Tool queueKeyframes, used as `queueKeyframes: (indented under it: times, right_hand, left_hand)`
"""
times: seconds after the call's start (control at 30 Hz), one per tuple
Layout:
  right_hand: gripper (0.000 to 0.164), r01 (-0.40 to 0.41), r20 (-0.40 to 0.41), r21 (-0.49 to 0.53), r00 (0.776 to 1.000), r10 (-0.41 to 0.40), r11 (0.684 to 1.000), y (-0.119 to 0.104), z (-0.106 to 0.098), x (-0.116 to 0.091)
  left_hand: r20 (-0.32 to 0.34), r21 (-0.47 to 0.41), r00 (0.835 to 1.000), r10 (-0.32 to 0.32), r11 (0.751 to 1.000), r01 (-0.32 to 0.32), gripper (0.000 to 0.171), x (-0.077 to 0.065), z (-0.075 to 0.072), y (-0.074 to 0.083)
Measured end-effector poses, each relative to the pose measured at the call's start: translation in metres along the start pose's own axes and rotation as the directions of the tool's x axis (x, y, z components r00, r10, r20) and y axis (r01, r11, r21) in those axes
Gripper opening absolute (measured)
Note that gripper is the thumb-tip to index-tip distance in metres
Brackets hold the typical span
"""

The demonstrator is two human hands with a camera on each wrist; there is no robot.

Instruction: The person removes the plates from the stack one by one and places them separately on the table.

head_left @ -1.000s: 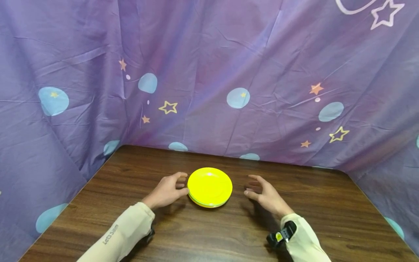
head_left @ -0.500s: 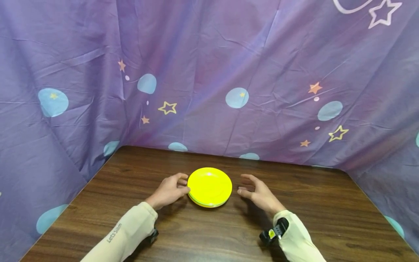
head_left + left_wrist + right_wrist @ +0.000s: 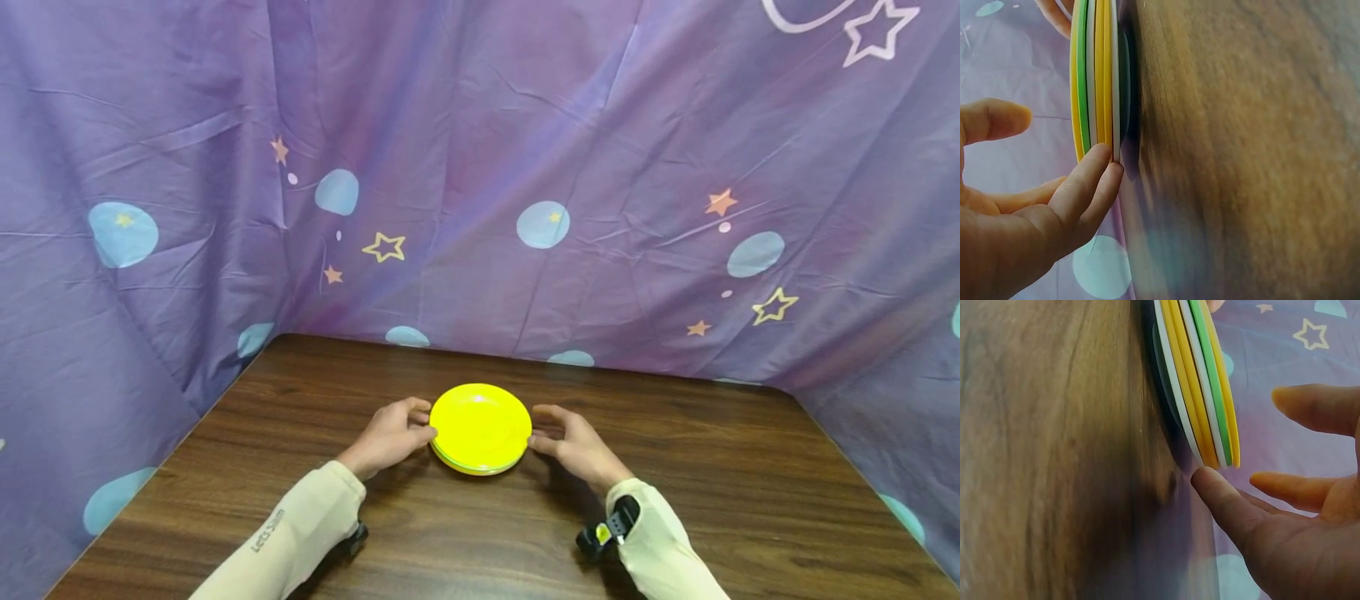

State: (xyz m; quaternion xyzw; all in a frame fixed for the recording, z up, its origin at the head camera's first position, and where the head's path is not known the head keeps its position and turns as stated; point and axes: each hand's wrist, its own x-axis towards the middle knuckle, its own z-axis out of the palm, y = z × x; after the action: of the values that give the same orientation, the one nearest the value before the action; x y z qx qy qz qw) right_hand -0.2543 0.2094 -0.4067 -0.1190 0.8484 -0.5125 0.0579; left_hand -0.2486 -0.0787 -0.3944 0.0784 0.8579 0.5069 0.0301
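A stack of several round plates (image 3: 481,427) lies on the wooden table, a bright yellow one on top. Seen edge-on in the left wrist view, the plate rims (image 3: 1102,75) run yellow, green, white, orange-yellow and white. My left hand (image 3: 386,435) is at the stack's left side, lower fingertips right at the rims and thumb raised away from them. On the other side, my right hand (image 3: 573,446) has its fingertips at the right rim; the right wrist view shows one finger (image 3: 1225,503) at the lower rims. Neither hand's fingers are curled round the plates.
The dark brown table (image 3: 480,542) extends around the stack on every side. Behind it and along both sides hangs a purple curtain (image 3: 465,167) with stars and blue circles. A black wrist camera (image 3: 596,540) sits below the right cuff.
My right hand has moved left from well beside the plates to their right rim. My left hand has shifted very slightly, staying at the left rim. The plates have not moved.
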Motion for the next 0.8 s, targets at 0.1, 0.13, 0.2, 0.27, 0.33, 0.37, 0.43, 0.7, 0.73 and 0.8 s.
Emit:
queueKeyframes:
  times: [0.1, 0.13, 0.2, 0.27, 0.33, 0.37, 0.43, 0.7, 0.73, 0.8]
  right_hand:
    - [0.06, -0.008, -0.005, -0.01, 1.0, 0.008, 1.0, -0.0001, 0.0022, -0.0001]
    - [0.06, -0.009, -0.007, -0.012, 1.0, 0.009, 1.0, -0.0004, 0.0029, -0.0001]
    - [0.059, -0.015, -0.013, -0.011, 1.0, 0.015, 1.0, -0.0008, 0.004, 0.0001]
    - [0.059, -0.023, -0.018, -0.016, 1.0, 0.023, 1.0, -0.0014, 0.005, 0.0002]
    - [0.058, -0.028, -0.021, -0.019, 0.999, 0.027, 0.999, -0.0016, 0.0056, 0.0004]
    - [0.057, -0.031, -0.021, -0.018, 0.999, 0.03, 0.999, -0.0017, 0.0059, 0.0004]
    - [0.056, -0.03, -0.02, -0.019, 0.999, 0.029, 0.999, -0.0016, 0.0063, 0.0005]
    - [0.055, -0.012, -0.015, -0.013, 1.0, 0.012, 1.0, -0.0004, 0.0073, 0.0035]
    - [0.055, -0.012, -0.015, -0.016, 1.0, 0.012, 1.0, -0.0004, 0.0074, 0.0038]
    - [0.054, -0.016, -0.017, -0.024, 1.0, 0.016, 1.0, -0.0006, 0.0077, 0.0046]
  left_hand:
    - [0.0, -0.014, 1.0, -0.009, 1.0, 0.009, 0.052, -0.0001, 0.0011, -0.0001]
    - [-0.001, -0.019, 1.0, -0.01, 1.0, 0.01, 0.052, -0.0001, 0.0013, -0.0002]
    - [-0.005, -0.021, 1.0, -0.011, 1.0, 0.011, 0.051, 0.0001, 0.0019, -0.001]
    - [-0.005, -0.017, 1.0, -0.01, 1.0, 0.01, 0.051, 0.0004, 0.0016, -0.0014]
    - [-0.006, -0.007, 1.0, -0.008, 1.0, 0.008, 0.051, 0.001, 0.0014, -0.0019]
    - [-0.004, 0.0, 1.0, -0.007, 1.0, 0.007, 0.051, 0.0014, 0.001, -0.002]
    - [0.0, 0.01, 1.0, -0.003, 1.0, 0.003, 0.051, 0.0023, 0.0004, -0.0021]
    - [-0.005, 0.044, 1.0, 0.009, 0.999, -0.009, 0.048, 0.0054, 0.0012, -0.0052]
    - [-0.008, 0.053, 1.0, 0.01, 0.999, -0.009, 0.047, 0.0056, 0.0015, -0.0055]
    - [-0.014, 0.067, 1.0, 0.018, 0.998, -0.017, 0.047, 0.0062, 0.0017, -0.0055]
